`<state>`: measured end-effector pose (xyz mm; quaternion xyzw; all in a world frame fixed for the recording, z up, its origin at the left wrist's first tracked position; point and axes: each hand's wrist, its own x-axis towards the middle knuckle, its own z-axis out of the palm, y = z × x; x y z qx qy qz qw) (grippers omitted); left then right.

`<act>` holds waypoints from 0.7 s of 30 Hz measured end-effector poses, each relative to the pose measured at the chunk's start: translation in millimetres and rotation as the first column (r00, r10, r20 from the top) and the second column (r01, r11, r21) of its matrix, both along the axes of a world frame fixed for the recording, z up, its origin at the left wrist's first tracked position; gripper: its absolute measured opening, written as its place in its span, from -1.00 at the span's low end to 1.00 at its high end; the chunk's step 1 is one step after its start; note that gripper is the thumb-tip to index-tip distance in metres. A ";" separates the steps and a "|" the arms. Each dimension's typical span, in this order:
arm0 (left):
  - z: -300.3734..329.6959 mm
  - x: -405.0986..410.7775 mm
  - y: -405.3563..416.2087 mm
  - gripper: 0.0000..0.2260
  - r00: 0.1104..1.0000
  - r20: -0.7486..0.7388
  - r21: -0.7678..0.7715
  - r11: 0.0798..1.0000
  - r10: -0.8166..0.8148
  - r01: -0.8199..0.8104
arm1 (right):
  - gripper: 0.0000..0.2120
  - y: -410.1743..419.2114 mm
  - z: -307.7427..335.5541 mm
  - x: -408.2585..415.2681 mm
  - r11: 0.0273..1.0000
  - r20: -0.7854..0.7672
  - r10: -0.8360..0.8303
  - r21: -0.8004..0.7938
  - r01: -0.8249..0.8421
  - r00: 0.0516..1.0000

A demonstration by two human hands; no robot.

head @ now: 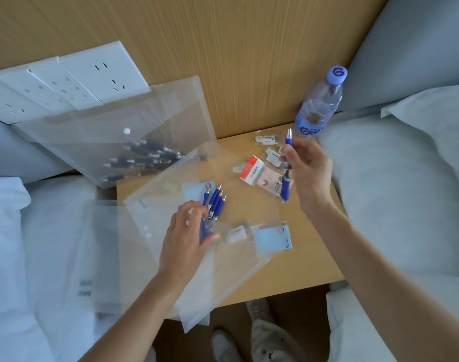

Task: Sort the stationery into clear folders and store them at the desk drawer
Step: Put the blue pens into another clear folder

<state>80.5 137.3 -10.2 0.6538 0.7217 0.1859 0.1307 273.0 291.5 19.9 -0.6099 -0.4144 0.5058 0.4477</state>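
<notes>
We see the left hand [189,231] curled around a bunch of blue retractable pens [214,203], their silver tips fanning toward one o'clock, over a clear plastic folder [223,278] lying on the small wooden surface [309,246]. The right hand [305,165] is raised above the surface at about two o'clock, pinching a single blue pen [287,163] upright between thumb and fingers.

Under that pen lie a red-and-white cardboard box [252,169], a pinkish wrapped packet [271,182] and several small white wrapped erasers [266,139], close together. A pale blue sticky-note pad [274,237] sits at four o'clock from the left hand, with another blue pad [194,192] just beyond the pen tips.

At ten o'clock a second clear snap-button folder [113,131] leans on the wood-panelled wall, holding dark pens [144,160]; white wall sockets [103,77] sit behind it. A clear water bottle with a lilac cap [318,105] stands at one o'clock by a white pillow [419,158]. More frosted folders [105,252] spill onto the white bed at nine o'clock.
</notes>
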 end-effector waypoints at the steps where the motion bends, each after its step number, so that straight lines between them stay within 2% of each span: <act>1: 0.2 0.5 -0.7 -0.43 1.000 -0.006 0.000 1.000 -0.004 0.004 | -0.94 -3.7 2.9 -4.9 0.998 -0.032 0.028 -0.051 -0.029 0.999; 3: 1.5 1.6 -2.6 -0.44 1.000 -0.008 -0.004 1.000 -0.005 0.005 | -0.99 -12.8 2.1 -17.9 0.977 -0.116 0.076 -0.191 -0.098 0.990; 5: 3.0 1.8 -5.9 -0.45 1.000 -0.003 0.002 1.000 0.000 0.000 | -0.92 -25.6 -8.9 -31.7 0.925 -0.165 0.087 -0.353 -0.141 0.982; 9: 6.3 0.2 -14.6 -0.43 0.999 0.022 0.043 0.999 -0.027 0.026 | -0.91 -53.4 -45.4 -53.4 0.782 -0.141 0.100 -0.600 -0.165 0.985; 12: 8.5 -1.2 -20.0 -0.41 0.999 0.031 0.047 0.998 -0.043 0.042 | -0.86 -65.6 -63.4 -62.4 0.712 -0.093 0.109 -0.687 -0.143 0.990; 17: 8.8 -3.1 -24.8 -0.40 0.998 0.038 0.028 0.999 -0.043 0.042 | -0.74 -66.8 -60.5 -61.3 0.713 -0.094 0.359 -0.614 -0.338 0.929; 19: 6.4 -3.4 -25.5 -0.40 0.998 0.062 -0.001 1.000 -0.025 0.026 | -0.74 -60.2 -57.6 -49.7 0.792 0.059 0.401 -0.524 -0.313 0.914; 21: 3.5 -1.6 -26.1 -0.39 0.996 0.082 -0.054 0.998 -0.016 0.020 | -0.74 -49.2 -57.9 -33.2 0.888 0.328 0.366 -0.403 -0.221 0.871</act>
